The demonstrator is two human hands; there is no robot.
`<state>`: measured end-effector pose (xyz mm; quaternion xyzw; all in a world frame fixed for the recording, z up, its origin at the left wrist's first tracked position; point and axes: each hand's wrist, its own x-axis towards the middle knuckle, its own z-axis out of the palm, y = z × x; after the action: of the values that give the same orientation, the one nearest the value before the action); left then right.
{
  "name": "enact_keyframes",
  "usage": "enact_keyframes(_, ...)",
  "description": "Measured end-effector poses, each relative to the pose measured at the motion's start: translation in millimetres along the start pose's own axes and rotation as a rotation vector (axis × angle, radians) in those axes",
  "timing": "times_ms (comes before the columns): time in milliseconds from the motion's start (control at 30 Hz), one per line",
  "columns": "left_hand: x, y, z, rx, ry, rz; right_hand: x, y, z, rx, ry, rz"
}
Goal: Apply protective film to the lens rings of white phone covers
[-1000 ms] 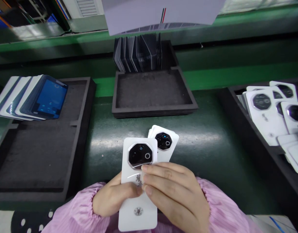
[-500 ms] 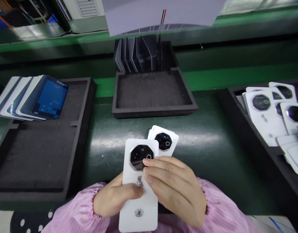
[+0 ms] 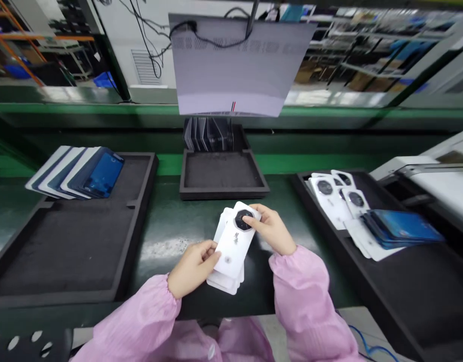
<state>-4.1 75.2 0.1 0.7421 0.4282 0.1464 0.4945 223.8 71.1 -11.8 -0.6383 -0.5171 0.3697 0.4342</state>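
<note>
A white phone back cover (image 3: 233,244) with a dark octagonal camera window lies tilted on top of a small stack of the same covers (image 3: 224,281) on the green table. My left hand (image 3: 191,266) grips the lower left edge of that top cover. My right hand (image 3: 272,231) pinches its upper end beside the camera window. Both sleeves are pink.
A large black foam tray (image 3: 65,271) on the left carries fanned blue-screened parts (image 3: 80,173). A smaller black tray (image 3: 223,188) with upright dark sheets stands behind. A long black tray (image 3: 404,281) on the right holds white covers (image 3: 331,201) and blue parts (image 3: 399,229). A grey panel (image 3: 239,63) hangs above.
The camera has lifted and pulled back, so more of the bench shows. The cover I held upright near me now lies tilted on the stack, with my right hand at its top end.
</note>
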Motion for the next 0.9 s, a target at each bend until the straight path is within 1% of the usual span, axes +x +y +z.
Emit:
enact_keyframes(133,1,-6,-0.1,0.162,0.181,0.084,12,10,10,-0.165,0.078,-0.038)
enact_keyframes(200,-3,-10,8.0,0.209,0.23,0.122,15,11,17,-0.224,0.061,-0.047)
enact_keyframes(267,-10,-15,23.5,0.244,0.237,0.131,17,9,22,-0.264,-0.001,-0.031)
enact_keyframes(367,-19,-22,51.4,0.308,0.23,0.108,20,4,23,-0.316,-0.139,0.021)
enact_keyframes(433,-21,-25,64.2,0.32,0.244,0.106,24,0,20,-0.336,-0.239,0.069)
enact_keyframes(467,-21,-25,67.5,0.316,0.251,0.111,26,-2,18,-0.339,-0.288,0.099)
enact_keyframes(600,-17,-24,68.3,0.283,0.262,0.15,37,-12,10,-0.325,-0.464,0.21)
enact_keyframes(700,-17,-23,67.6,0.233,0.28,0.151,35,-23,6,-0.296,-0.534,0.2)
enact_keyframes(800,-18,-20,65.4,0.154,0.306,0.128,20,-42,0,-0.275,-0.51,0.096)
enact_keyframes(900,-15,-11,54.8,0.034,0.336,0.128,-9,-72,-10,-0.3,-0.408,-0.069)
